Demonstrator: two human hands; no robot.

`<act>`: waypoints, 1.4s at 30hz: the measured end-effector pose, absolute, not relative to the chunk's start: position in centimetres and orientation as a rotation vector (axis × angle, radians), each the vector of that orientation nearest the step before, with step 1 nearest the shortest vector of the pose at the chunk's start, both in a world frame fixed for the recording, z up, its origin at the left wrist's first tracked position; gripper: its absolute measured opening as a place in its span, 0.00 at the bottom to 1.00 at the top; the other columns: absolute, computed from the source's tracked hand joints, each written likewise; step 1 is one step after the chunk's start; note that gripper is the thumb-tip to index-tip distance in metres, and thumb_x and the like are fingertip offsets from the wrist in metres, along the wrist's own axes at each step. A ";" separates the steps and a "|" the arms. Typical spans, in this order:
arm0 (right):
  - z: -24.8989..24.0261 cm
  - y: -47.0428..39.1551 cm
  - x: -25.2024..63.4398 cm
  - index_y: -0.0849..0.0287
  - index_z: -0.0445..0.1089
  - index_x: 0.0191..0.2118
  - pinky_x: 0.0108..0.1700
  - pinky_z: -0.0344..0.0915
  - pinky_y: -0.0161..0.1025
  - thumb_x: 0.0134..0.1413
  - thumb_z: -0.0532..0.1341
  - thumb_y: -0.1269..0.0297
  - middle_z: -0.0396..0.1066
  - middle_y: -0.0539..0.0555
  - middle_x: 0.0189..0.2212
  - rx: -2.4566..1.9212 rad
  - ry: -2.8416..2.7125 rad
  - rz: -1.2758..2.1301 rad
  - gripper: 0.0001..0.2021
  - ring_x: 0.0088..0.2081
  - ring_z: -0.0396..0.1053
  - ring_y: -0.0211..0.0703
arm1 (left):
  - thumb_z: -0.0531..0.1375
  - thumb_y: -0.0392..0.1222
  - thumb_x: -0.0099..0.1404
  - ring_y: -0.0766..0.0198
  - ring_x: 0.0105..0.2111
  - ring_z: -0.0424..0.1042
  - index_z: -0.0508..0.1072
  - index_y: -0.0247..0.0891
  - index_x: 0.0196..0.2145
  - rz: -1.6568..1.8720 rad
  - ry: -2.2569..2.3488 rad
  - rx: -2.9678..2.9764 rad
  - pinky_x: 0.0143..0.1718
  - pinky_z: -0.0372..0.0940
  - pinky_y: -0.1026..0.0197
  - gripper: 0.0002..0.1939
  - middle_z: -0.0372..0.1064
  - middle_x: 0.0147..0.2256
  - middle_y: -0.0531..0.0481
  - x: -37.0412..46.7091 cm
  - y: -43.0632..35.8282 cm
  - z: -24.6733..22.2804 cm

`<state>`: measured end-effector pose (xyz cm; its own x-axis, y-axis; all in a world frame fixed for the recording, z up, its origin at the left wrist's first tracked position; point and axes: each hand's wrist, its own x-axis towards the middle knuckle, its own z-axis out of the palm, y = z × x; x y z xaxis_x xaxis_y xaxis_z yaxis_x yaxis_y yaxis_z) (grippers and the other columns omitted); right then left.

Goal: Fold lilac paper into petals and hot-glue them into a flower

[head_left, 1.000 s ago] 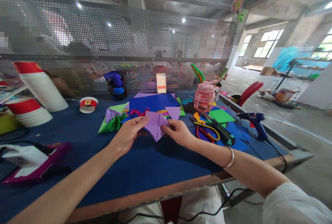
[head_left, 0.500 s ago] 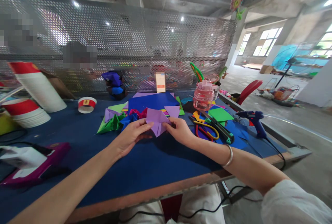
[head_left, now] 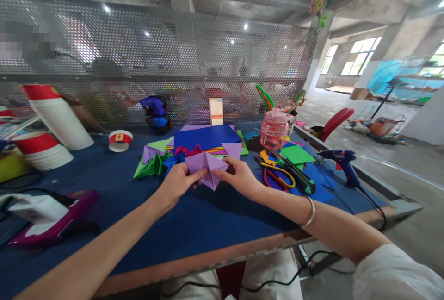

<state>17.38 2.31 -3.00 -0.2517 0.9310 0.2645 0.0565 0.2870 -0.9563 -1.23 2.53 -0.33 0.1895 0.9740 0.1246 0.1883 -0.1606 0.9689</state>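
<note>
A creased sheet of purple origami paper (head_left: 207,165) is held above the blue table, its lower corner pointing toward me. My left hand (head_left: 178,182) pinches its left side, thumb on top. On the right side my right hand (head_left: 239,175) grips it, with the thumb pressed on the paper near the centre crease. Just behind lie folded paper pieces: a green one (head_left: 154,165), a blue one (head_left: 175,161) and a magenta one (head_left: 189,150). Another purple paper piece (head_left: 232,150) rests on the stack of coloured sheets (head_left: 204,137).
Scissors (head_left: 277,177), a box cutter (head_left: 301,177) and a glue gun (head_left: 342,163) lie to the right, near a pink bottle (head_left: 274,131). Stacked paper cups (head_left: 58,119), a single cup (head_left: 120,140) and a purple power strip (head_left: 58,219) are on the left. A phone (head_left: 216,111) stands behind.
The purple paper has changed from a spread, upright shape to one drawn into a point at the bottom. Both thumbs have shifted on it, and the view has moved slightly.
</note>
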 end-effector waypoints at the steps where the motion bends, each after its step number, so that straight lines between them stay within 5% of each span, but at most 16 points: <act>1: -3.0 2.2 17.2 0.59 0.70 0.41 0.26 0.62 0.31 0.48 0.67 0.57 0.71 0.48 0.28 -0.927 -1.545 1.185 0.16 0.25 0.65 0.35 | 0.69 0.52 0.47 0.67 0.19 0.61 0.74 0.37 0.25 1.109 1.152 1.547 0.21 0.57 0.64 0.16 0.67 0.19 0.55 -1.2 2.5 -0.4; 7: -3.3 2.2 17.0 0.59 0.71 0.37 0.27 0.66 0.31 0.52 0.64 0.63 0.71 0.48 0.26 -0.958 -1.558 1.246 0.07 0.25 0.66 0.35 | 0.66 0.51 0.51 0.63 0.22 0.66 0.75 0.37 0.29 1.086 1.181 1.648 0.24 0.60 0.62 0.15 0.70 0.23 0.52 -1.0 2.2 -0.5; 14: -4.3 2.5 17.5 0.59 0.67 0.35 0.25 0.63 0.31 0.56 0.60 0.67 0.71 0.49 0.23 -1.083 -1.824 1.025 0.02 0.24 0.69 0.37 | 0.63 0.43 0.57 0.54 0.47 0.70 0.72 0.43 0.50 1.301 1.146 2.309 0.49 0.64 0.53 0.22 0.72 0.49 0.46 -1.8 2.1 0.4; 18: -4.2 2.0 17.4 0.58 0.65 0.32 0.26 0.60 0.31 0.56 0.60 0.67 0.71 0.48 0.24 -1.031 -1.935 0.928 0.03 0.24 0.68 0.36 | 0.57 0.42 0.63 0.54 0.44 0.72 0.79 0.44 0.38 1.192 1.079 2.493 0.52 0.62 0.52 0.11 0.77 0.40 0.48 -2.0 1.9 0.9; 24: -3.3 1.6 17.6 0.58 0.60 0.26 0.26 0.51 0.31 0.56 0.60 0.67 0.61 0.45 0.20 -1.014 -2.086 0.676 0.09 0.23 0.57 0.33 | 0.65 0.54 0.54 0.58 0.28 0.71 0.78 0.41 0.26 1.203 1.205 1.851 0.33 0.66 0.59 0.13 0.75 0.26 0.50 -2.0 2.2 1.2; 30: -3.1 1.4 17.6 0.57 0.56 0.23 0.27 0.49 0.33 0.55 0.59 0.68 0.58 0.45 0.21 -0.929 -2.148 0.512 0.13 0.24 0.54 0.33 | 0.72 0.52 0.44 0.61 0.23 0.71 0.77 0.35 0.26 0.916 1.031 1.156 0.27 0.66 0.60 0.18 0.75 0.24 0.47 -1.9 2.5 1.1; 37: -3.6 2.7 17.7 0.58 0.65 0.31 0.27 0.60 0.31 0.56 0.58 0.66 0.68 0.48 0.24 -1.081 -1.768 0.949 0.04 0.26 0.67 0.36 | 0.73 0.52 0.43 0.61 0.28 0.73 0.78 0.37 0.34 1.042 1.063 1.355 0.32 0.67 0.61 0.22 0.77 0.28 0.49 -2.0 2.7 1.0; 42: -3.4 3.2 17.8 0.59 0.68 0.34 0.24 0.61 0.30 0.54 0.60 0.63 0.68 0.47 0.23 -1.022 -1.622 1.157 0.05 0.24 0.66 0.35 | 0.73 0.48 0.42 0.59 0.30 0.74 0.78 0.36 0.32 1.092 1.071 1.385 0.36 0.68 0.58 0.20 0.77 0.29 0.50 -2.1 3.0 0.6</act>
